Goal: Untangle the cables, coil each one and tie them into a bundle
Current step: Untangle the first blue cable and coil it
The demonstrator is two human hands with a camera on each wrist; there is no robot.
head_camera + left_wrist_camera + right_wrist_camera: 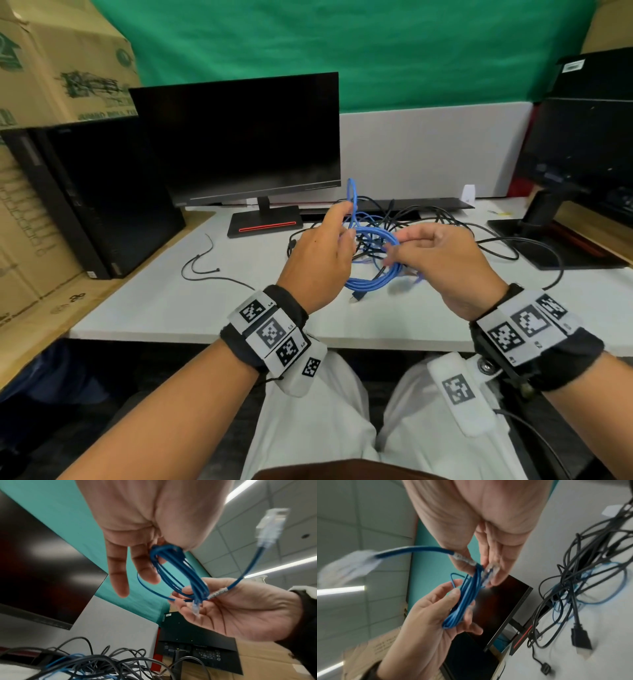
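A blue network cable (373, 279) wound into a coil hangs in the air between both hands above the white table (212, 308). My left hand (344, 224) pinches the coil's left side, with a free blue end sticking up above it. My right hand (397, 248) pinches the right side. In the left wrist view the coil (180, 572) runs from my left hand (159, 550) to my right hand (193, 596), and a clear plug (272, 522) swings free. In the right wrist view a second clear plug (489, 573) lies against my right fingers. A tangle of black and blue cables (428, 219) lies behind.
A dark monitor (239, 137) stands at the back left beside a black computer tower (113, 198) and cardboard boxes (51, 68). Another monitor stand (548, 222) is at the right. A thin black cable (205, 263) lies on the table's left part.
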